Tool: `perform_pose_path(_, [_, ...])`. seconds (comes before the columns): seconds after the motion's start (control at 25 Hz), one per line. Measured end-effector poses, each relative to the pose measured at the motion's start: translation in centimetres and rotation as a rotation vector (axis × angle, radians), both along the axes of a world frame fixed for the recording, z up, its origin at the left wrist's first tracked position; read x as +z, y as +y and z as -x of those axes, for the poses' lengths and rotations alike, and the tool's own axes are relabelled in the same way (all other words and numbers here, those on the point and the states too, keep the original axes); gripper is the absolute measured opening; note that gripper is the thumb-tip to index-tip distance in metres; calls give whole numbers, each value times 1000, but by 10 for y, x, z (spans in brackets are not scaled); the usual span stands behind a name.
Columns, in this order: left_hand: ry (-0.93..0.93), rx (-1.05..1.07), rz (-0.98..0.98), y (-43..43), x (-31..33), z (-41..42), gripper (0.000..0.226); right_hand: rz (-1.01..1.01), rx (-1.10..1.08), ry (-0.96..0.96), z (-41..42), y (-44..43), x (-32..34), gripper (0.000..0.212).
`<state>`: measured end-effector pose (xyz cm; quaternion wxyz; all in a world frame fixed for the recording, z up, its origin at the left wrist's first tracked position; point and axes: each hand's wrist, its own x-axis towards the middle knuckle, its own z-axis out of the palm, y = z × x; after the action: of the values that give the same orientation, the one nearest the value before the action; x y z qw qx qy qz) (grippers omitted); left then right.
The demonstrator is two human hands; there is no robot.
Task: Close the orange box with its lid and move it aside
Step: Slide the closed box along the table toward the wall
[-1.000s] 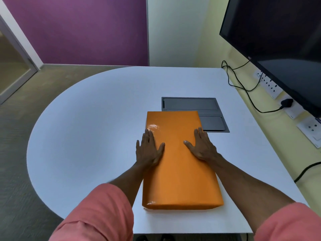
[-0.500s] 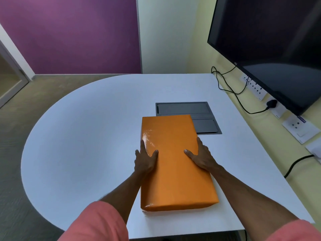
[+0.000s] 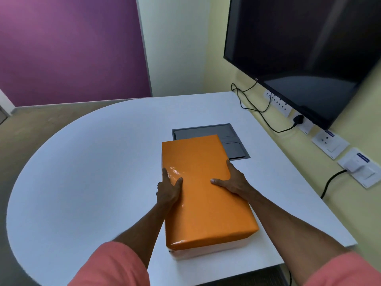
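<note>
Orange box now skewed rightward, left hand and right hand clasping its sides, fingertips hidden.

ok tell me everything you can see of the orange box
The orange box is a long rectangular box, its lid wrapped in glossy orange paper that catches a glare near the left edge. The lid sits on, with a strip of white base showing beneath its near end. It lies flat on the white table, turned slightly, its far end overlapping the grey panel set in the tabletop. The left hand and right hand clasp its long sides, thumbs on top.
</note>
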<state>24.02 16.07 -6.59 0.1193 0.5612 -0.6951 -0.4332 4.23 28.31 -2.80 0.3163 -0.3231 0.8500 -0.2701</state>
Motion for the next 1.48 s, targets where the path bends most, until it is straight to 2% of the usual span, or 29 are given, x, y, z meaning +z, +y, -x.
perform_pose_path(0.28, [52,-62,45,11,30,50,83,64,-60,28,43,21,22,115])
perform_pose_path(0.64, [143,-67,-18,84,35,156,86,63,-80,35,150,95,27,114])
perform_pose_path(1.04, [124,-34,-86,175,19,255,86,31,-34,41,250,176,14,107])
perform_pose_path(1.48, [68,-53,-120,215,6,297,85,22,-60,-5,298,215,-7,112])
